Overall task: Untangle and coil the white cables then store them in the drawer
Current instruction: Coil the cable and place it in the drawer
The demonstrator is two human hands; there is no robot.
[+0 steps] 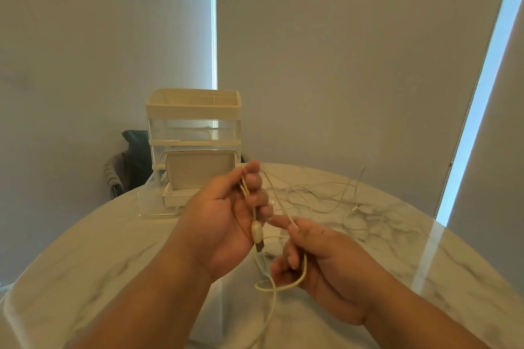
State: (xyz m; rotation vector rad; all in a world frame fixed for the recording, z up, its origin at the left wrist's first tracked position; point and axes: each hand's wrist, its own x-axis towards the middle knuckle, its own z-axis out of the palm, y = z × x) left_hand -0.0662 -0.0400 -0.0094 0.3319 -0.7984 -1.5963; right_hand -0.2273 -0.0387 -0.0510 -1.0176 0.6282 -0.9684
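Gripping a white cable between both hands, left hand pinching its plug end, right hand closed around its loop

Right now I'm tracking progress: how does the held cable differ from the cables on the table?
The held cable is lifted, gripped by the left hand and right hand, its USB plug showing. The table cables lie loose and tangled on the marble, untouched. Both are thin and white.

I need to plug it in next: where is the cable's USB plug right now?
In the head view, near centre, the USB plug hangs below the left hand, which holds its white cable, just left of the right hand, above the marble table.
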